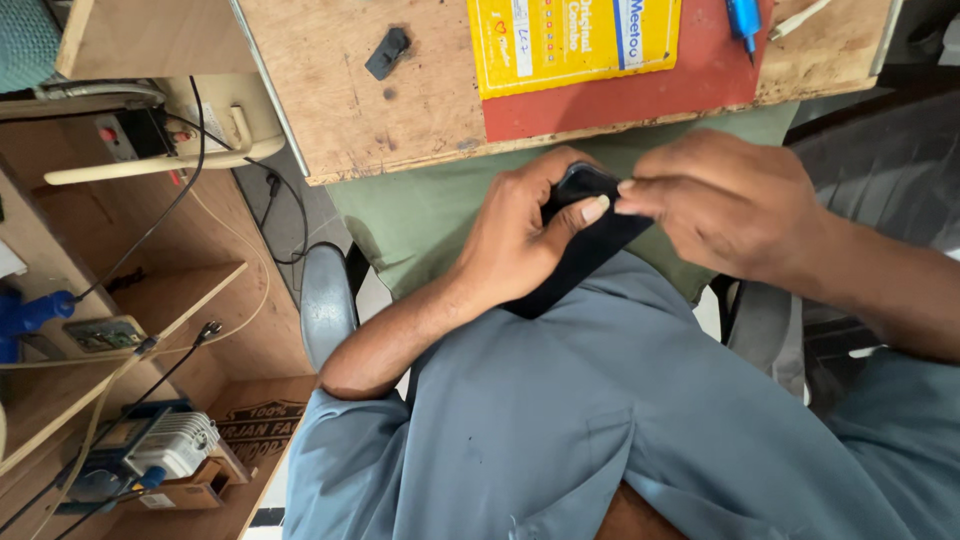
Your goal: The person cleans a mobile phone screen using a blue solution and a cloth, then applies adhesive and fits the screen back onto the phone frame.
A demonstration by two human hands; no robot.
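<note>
Left hand (pixel 515 240): curled around a black phone (pixel 585 235), thumb laid flat across its upper face, fingers wrapped behind and clamped on it.
Right hand (pixel 725 205): just right of the phone, fingertips (pixel 628 190) bunched together and pressing on the top edge, touching the left thumb tip.
Black phone: held at the middle of the scene, tilted, over the lap; upper end rounded and glossy, lower end dark and flat, partly hidden by the left palm.
Lap: green cloth (pixel 420 215) spread under the hands, reaching up to the near edge of the board.
Shirt (pixel 560 420): grey-blue, filling the near part of the view, sleeve rolled at the left elbow.
Wooden board (pixel 360 90): far side, above the hands, worn and stained.
Red sheet (pixel 700 75): lying on the board at the far right.
Yellow box (pixel 570 40): flat on the red sheet, printed face up.
Blue pen (pixel 745 20): right of the yellow box, on the red sheet, tip pointing near.
Small black part (pixel 387 52): on the bare board, left of the yellow box, well apart from the hands.
Wooden shelves (pixel 150 300): far left, with cables running across.
Small grey device (pixel 170 445): near left, low on the shelves, with 1 blue fitting beside it.
Chair arm (pixel 325 300): grey, just left of the left forearm.
</note>
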